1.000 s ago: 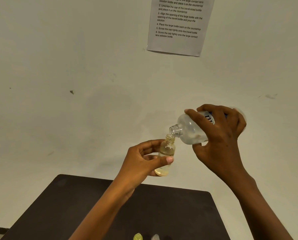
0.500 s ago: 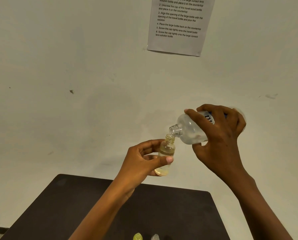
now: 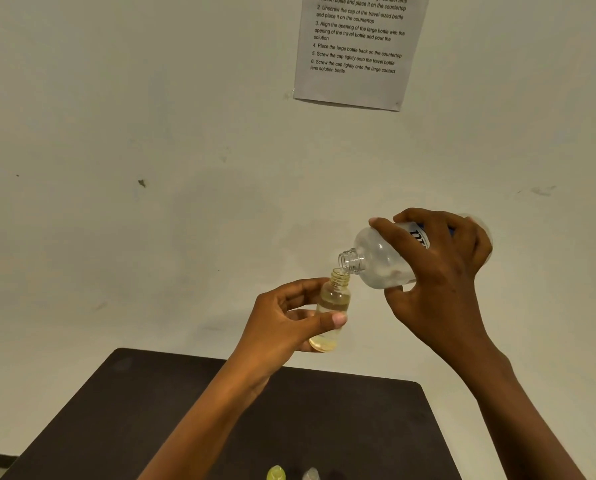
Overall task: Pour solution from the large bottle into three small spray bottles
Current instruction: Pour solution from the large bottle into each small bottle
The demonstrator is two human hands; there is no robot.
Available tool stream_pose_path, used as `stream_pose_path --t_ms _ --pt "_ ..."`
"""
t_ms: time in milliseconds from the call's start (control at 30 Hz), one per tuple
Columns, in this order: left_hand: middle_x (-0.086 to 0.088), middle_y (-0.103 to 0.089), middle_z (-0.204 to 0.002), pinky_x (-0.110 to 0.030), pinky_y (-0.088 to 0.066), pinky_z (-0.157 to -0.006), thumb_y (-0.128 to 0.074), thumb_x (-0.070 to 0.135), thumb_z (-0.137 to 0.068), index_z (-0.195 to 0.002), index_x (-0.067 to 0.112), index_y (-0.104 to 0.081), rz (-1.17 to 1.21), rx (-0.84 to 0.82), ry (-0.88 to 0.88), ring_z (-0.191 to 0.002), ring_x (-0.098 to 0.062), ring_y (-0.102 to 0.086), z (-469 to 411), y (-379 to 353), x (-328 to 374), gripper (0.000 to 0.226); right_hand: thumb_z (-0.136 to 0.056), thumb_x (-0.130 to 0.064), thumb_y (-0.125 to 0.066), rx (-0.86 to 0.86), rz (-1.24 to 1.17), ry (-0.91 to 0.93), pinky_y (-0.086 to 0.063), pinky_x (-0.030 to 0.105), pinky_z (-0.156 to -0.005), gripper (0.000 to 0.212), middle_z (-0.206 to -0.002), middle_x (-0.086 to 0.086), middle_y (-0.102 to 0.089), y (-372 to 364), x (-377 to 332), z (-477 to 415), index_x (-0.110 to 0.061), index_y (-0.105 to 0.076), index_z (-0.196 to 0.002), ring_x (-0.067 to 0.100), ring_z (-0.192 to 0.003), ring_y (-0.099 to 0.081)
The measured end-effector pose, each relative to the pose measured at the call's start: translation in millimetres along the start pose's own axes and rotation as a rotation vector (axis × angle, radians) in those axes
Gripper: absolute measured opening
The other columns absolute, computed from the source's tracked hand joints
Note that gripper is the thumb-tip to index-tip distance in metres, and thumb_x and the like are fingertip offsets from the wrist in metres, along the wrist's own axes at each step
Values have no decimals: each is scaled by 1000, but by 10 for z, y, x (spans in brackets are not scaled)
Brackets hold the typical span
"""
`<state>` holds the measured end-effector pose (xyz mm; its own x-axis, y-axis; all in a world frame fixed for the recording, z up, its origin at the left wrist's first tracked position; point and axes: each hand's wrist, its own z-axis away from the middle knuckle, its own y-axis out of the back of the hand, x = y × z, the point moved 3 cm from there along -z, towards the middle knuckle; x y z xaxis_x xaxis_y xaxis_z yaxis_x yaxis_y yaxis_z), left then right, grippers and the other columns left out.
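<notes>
**Big bottle tipped over the little one**

Right at the bottom edge sit a yellow-green top (image 3: 276,473) and a grey top (image 3: 311,475), side by side on the dark table (image 3: 116,427); they are cut off by the edge, so they may be the tops of other little bottles, but that is hard to tell.

Above the table, in the air, the left hand (image 3: 282,323) holds the small bottle (image 3: 333,299); its thumb is across the front and its fingers are curled round the back. Just to the right and a bit higher, the right hand (image 3: 438,271) is wrapped round the large bottle (image 3: 381,258) and grips its fat middle.

Not much has changed since a second ago; both hands and both bottles are in the same spots, and the big bottle is tipped the same way.

The small bottle stands almost straight up and down, open neck on top, leaning a little to the right, with pale yellow liquid inside. The large bottle lies almost flat; its open mouth points left and a bit down, just over the small neck, and its bottom end points up and right, behind the hand.

Behind it all is the pale wall (image 3: 151,98); high up on it hangs a sheet of paper (image 3: 355,84) with printed steps.
</notes>
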<state>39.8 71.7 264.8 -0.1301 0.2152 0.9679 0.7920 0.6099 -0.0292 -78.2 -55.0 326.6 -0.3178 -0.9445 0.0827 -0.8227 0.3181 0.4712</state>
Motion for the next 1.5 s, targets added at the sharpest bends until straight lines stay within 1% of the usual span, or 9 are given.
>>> stream_pose_path --t_ms 200,400,567,700,900,1067,1167,1333,1500 --pt "8 -69 -104 -31 -60 -67 -76 17 -69 -103 34 -64 -2 -3 -10 -91 -11 -68 -6 -1 -3 39 -55 -1 -75 7 0 -4 -30 53 -93 79 -119 8 -52 15 -2 -3 -32 -45 -122 28 -114 -32" --pt "7 -69 -106 -34 -60 -70 -76 17 -69 -109 29 -64 -9 1 -6 -93 -14 -68 -4 -10 0 43 -55 -2 -76 7 1 -2 -31 55 -93 80 -119 8 -51 15 -1 1 -32 -45 -122 28 -114 -33" --pt "8 -70 -104 -33 -60 -68 -76 17 -69 -103 33 -64 2 -1 -8 -90 -11 -69 -1 -9 3 40 -55 -3 -76 7 1 -6 -30 55 -94 79 -119 7 -51 14 7 8 -32 -45 -122 27 -115 -32" --pt "8 -70 -104 -34 -60 -70 -76 16 -69 -104 32 -64 2 1 -9 -91 -13 -69 6 -5 8 40 -56 -4 -75 9 -2 0 -30 55 -94 78 -119 6 -50 7 2 7 -32 -45 -122 28 -115 -32" --pt "9 -68 -104 -31 -60 -68 -75 15 -71 -99 36 -62 5 -6 -29 -93 -13 -67 15 -6 23 37 -57 -5 -75 12 -10 4 -33 58 -92 77 -120 6 -48 14 -3 7 -32 -44 -123 28 -115 -32" --pt "11 -68 -102 -27 -59 -65 -75 16 -70 -98 37 -62 10 -4 -34 -90 -10 -68 16 1 27 37 -57 -4 -76 24 -11 7 -33 57 -92 78 -121 4 -45 18 -12 1 -32 -44 -123 28 -116 -32" --pt "10 -68 -104 -29 -60 -67 -75 16 -70 -102 35 -62 5 -3 -31 -92 -10 -67 18 -1 29 39 -56 -4 -78 31 -14 9 -33 57 -92 80 -121 3 -44 24 -17 0 -32 -44 -123 28 -116 -32" --pt "5 -68 -108 -33 -60 -69 -75 16 -70 -109 29 -63 3 -5 -22 -95 -16 -67 28 -1 26 43 -56 -3 -77 32 -8 10 -32 55 -91 79 -120 5 -47 33 -26 -4 -31 -45 -122 28 -115 -32" --pt "10 -68 -104 -29 -59 -66 -75 16 -70 -103 34 -63 5 -2 -27 -90 -9 -68 28 6 17 40 -56 -3 -77 22 -19 5 -32 55 -91 78 -120 8 -50 24 -22 -7 -30 -45 -122 29 -115 -32"
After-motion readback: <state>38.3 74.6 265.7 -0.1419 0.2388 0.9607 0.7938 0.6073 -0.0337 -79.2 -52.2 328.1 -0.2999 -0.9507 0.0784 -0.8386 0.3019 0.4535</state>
